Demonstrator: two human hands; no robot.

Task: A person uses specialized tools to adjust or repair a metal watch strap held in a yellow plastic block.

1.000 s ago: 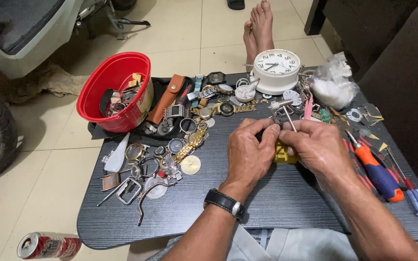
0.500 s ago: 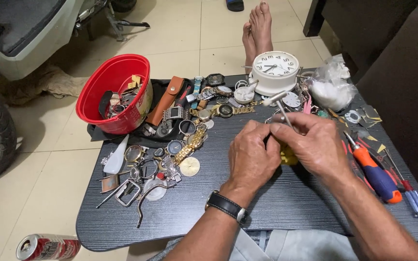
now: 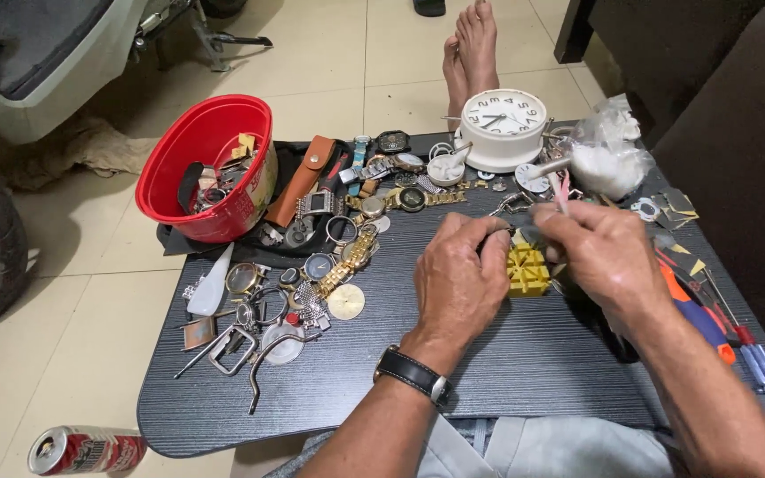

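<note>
While both hands work over the middle of the table [image 3: 506, 372], layout is as follows:

left hand: [image 3: 460, 276] knuckles up, wrist in a black-strapped watch [image 3: 413, 373]; fingers curled together at the tips, pinching something small at the top edge of the yellow block. Can't tell what the pinched item is.
right hand: [image 3: 602, 252] just at 3 o'clock of the left hand, fingers closed on a thin pink-handled tool [image 3: 561, 190] that sticks up toward 12 o'clock. Tool tip hidden between the hands.
yellow block: [image 3: 528, 270] small ridged plastic holder, flat on the table, between the two hands and partly covered by them.
white clock: [image 3: 503, 124] at 12 o'clock of the hands, far edge of the table.
red bowl: [image 3: 210, 168] at 10 o'clock, full of small parts.
brown leather case: [image 3: 301, 181] just beside the bowl, on its 3 o'clock side.
watch pile: [image 3: 347, 257] gold bracelet watch, loose cases and straps, at 9 to 10 o'clock of the left hand.
metal buckles: [image 3: 241, 341] near the table's 8 o'clock corner.
clear bag: [image 3: 611, 159] white contents, at 1 o'clock of the right hand.
screwdrivers: [image 3: 710, 319] orange and blue handles, at 4 o'clock, just beside the right forearm.
drink can: [image 3: 86, 449] lying on the floor at 7 o'clock, off the table.
bare feet: [image 3: 471, 49] another person's, on the floor beyond the clock.
</note>
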